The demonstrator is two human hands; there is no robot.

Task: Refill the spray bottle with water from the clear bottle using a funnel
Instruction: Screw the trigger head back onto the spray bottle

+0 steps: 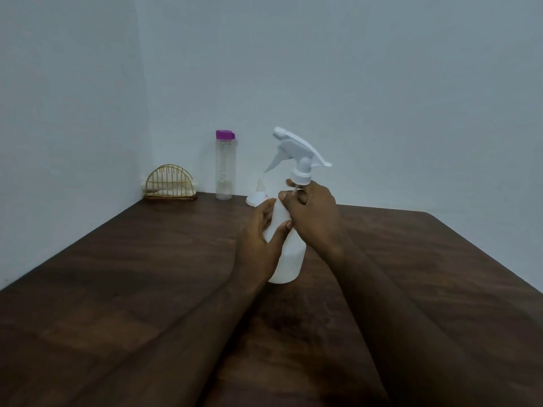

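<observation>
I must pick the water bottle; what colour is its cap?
Purple, on the clear bottle by the wall; the cap shows clearly in the head view.

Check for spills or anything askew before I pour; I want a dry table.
No spill shows on the table. The trigger head sits tilted, lifted off the spray bottle, but the right hand is removing it while the left hand steadies the body.
</observation>
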